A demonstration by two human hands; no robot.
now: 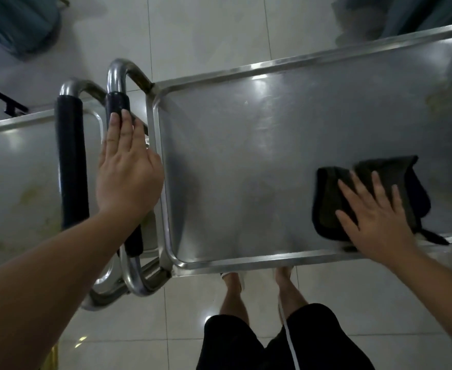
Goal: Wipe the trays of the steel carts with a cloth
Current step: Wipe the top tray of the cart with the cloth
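A steel cart's top tray (259, 145) fills the middle and right of the head view. A dark cloth (403, 182) lies flat on it near the front right edge. My right hand (374, 217) presses on the cloth with straight, spread fingers. My left hand (127, 172) rests flat with straight fingers on the black-padded handle (116, 102) at the tray's left end. A second steel cart's tray (19, 177) stands at the left, its own black-padded handle (71, 161) beside the first.
The carts stand on glossy white floor tiles (206, 36). My legs and feet (256, 289) are just in front of the right cart. A blue-green object (16, 22) sits at the top left, and a dark frame (3, 100) at the left edge.
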